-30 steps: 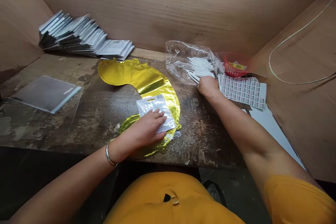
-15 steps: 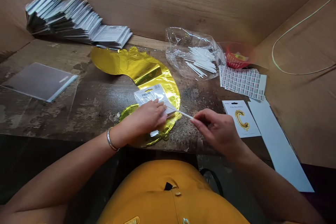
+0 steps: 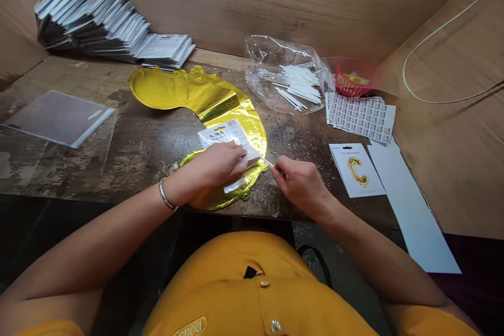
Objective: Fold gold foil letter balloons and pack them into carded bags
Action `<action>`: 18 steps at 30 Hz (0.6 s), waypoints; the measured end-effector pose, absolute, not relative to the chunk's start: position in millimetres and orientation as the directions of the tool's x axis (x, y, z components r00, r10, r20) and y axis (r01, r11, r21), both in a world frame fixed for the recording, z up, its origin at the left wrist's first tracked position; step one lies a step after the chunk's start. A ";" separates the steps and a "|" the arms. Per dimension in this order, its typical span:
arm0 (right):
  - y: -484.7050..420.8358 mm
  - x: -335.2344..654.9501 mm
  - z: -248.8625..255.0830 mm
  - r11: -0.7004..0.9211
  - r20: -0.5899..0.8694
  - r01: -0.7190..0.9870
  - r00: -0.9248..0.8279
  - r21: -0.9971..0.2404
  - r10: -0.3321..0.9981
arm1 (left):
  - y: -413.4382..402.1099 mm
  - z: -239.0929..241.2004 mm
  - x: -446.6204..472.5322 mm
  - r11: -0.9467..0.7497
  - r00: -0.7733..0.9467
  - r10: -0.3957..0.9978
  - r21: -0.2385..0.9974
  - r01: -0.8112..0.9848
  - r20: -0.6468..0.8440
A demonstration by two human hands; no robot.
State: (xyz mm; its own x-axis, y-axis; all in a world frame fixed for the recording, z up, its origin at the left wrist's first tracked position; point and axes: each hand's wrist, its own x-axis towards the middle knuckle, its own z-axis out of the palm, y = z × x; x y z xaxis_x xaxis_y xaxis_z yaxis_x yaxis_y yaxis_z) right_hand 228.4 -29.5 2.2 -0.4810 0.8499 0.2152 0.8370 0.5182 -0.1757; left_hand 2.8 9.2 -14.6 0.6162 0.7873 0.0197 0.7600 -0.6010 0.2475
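A white printed card in a clear sleeve (image 3: 220, 135) lies on a gold foil balloon (image 3: 220, 100) spread over the wooden table. My left hand (image 3: 224, 164), with a metal bangle at the wrist, is closed on the lower part of this packet. Between the fingertips of my right hand (image 3: 299, 178) is a thin white stick (image 3: 266, 161). The stick's far end reaches the packet's right edge; whether it is inside the sleeve, I cannot tell. Part of the packet and balloon is hidden under my left hand.
Stacked packed cards (image 3: 106, 23) line the back left, and a clear sleeve (image 3: 59, 118) lies left. A plastic bag of white sticks (image 3: 301, 84), a red basket (image 3: 350, 84), sticker sheets (image 3: 360, 115), a foil balloon card (image 3: 356, 170) and a white strip (image 3: 413, 210) are right.
My right hand has moved left, bringing the stick up against the packet, with less of it showing. The fingers of my left hand, flatter before, have curled onto the packet.
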 end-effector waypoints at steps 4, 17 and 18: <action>-23.2 219.6 -23.0 0.536 0.179 0.839 -0.515 -0.094 0.838 | 15.9 -22.2 -4.3 -0.519 0.517 0.853 0.197 0.831 0.068; 5.3 224.5 -16.9 0.549 0.023 0.741 -0.588 -0.387 0.809 | 21.9 -35.8 -14.7 -0.515 0.527 0.849 0.168 0.841 -0.039; 6.7 229.4 -17.6 0.570 0.032 0.710 -0.614 -0.413 0.789 | 22.3 -37.2 -15.4 -0.517 0.529 0.848 0.171 0.839 -0.032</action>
State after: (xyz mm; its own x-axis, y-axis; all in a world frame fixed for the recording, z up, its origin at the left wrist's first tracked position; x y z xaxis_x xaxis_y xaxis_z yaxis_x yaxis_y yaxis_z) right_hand 229.4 6.7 -17.6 -0.6142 0.7885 0.0316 0.7103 0.5698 -0.4132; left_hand -15.4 22.3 -37.2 0.5294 0.8478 -0.0322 0.8387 -0.5172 0.1708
